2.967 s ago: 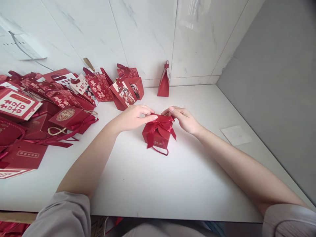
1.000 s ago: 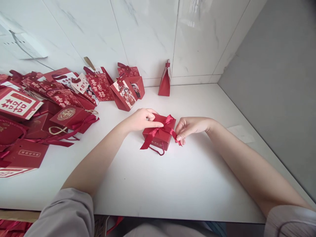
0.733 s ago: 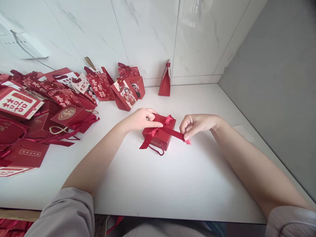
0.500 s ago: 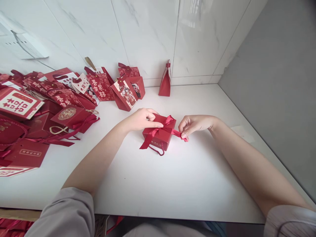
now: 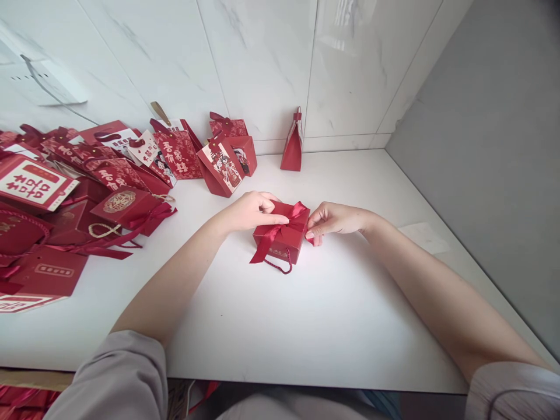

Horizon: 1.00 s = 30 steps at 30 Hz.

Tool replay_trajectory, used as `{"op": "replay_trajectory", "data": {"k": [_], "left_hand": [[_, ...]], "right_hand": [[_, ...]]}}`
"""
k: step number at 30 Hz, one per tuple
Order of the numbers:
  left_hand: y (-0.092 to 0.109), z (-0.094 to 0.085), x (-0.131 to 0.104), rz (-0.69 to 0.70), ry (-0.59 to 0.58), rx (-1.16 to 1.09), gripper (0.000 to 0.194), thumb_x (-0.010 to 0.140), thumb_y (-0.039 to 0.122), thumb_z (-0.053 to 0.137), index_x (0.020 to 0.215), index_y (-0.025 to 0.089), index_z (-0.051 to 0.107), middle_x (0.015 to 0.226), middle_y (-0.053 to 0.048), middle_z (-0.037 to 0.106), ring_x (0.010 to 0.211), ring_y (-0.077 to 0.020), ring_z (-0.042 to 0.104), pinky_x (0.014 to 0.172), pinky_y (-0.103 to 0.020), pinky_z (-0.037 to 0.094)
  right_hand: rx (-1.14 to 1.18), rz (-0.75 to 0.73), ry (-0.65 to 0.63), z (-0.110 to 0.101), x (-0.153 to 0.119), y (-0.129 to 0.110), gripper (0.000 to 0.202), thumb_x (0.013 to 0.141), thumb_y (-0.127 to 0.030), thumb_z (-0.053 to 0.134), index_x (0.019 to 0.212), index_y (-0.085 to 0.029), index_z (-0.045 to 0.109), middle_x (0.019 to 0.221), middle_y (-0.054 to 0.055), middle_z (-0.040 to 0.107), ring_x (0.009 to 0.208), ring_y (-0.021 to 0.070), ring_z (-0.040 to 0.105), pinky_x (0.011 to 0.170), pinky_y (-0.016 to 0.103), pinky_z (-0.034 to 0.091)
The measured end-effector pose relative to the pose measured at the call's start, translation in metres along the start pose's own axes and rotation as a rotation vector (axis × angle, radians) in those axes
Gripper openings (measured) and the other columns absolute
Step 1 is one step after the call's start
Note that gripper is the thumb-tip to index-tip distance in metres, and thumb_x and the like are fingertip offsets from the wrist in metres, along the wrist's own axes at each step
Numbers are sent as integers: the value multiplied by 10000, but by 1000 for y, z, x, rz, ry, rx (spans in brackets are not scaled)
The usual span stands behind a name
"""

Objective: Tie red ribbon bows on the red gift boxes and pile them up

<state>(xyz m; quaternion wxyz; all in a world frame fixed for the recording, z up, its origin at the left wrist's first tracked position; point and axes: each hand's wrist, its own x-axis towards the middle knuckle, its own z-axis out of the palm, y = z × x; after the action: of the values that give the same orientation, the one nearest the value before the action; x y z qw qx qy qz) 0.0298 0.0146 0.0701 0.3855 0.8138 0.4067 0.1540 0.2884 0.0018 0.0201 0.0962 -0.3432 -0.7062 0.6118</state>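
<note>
A small red gift box (image 5: 289,239) sits on the white table in front of me, with a rope handle (image 5: 286,269) hanging at its near side. A red ribbon (image 5: 270,240) is tied across its top, one tail draping over the front left. My left hand (image 5: 257,211) grips the box from its left, thumb lying on the ribbon by the knot and the other fingers curled, partly hidden, at the back. At the box's right side my right hand (image 5: 326,220) pinches the other ribbon tail between thumb and fingers; a little of that tail shows below the fingertips.
Many red and white gift boxes (image 5: 118,201) are heaped at the left. More gift boxes (image 5: 222,166) stand at the back, with a single tall one (image 5: 292,143) against the tiled wall. A whitish sheet (image 5: 423,236) lies on the table (image 5: 306,326) behind my right forearm.
My right hand has moved left, closer to the box, still pinching the ribbon tail, which is now mostly covered. My left hand stays in place on the box.
</note>
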Motion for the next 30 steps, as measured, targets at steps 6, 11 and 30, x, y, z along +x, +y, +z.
{"op": "replay_trajectory", "data": {"k": [6, 11, 30], "left_hand": [[-2, -2, 0, 4, 0, 0, 603, 672, 504, 746, 477, 178, 278, 824, -35, 596, 774, -179, 589, 647, -294, 398], [-7, -11, 0, 5, -28, 11, 593, 700, 480, 734, 490, 174, 272, 894, -57, 638, 922, -220, 630, 691, -295, 410], [-26, -26, -2, -33, -418, -397, 1231, 674, 241, 811, 1530, 383, -62, 1539, -134, 383, 1371, -276, 445, 953, -360, 508]], "right_hand": [[-34, -40, 126, 6, 6, 5, 380, 730, -519, 754, 837, -155, 743, 749, 47, 711, 690, 169, 648, 701, 307, 499], [-138, -197, 434, 13, 15, 16, 467, 637, -509, 826, 882, -182, 601, 831, 21, 660, 680, 144, 563, 604, 274, 445], [-289, -510, 297, 50, 30, 14, 1228, 688, -427, 826, 1560, -318, -31, 1630, 121, 139, 1475, 316, 236, 1178, 492, 261]]}}
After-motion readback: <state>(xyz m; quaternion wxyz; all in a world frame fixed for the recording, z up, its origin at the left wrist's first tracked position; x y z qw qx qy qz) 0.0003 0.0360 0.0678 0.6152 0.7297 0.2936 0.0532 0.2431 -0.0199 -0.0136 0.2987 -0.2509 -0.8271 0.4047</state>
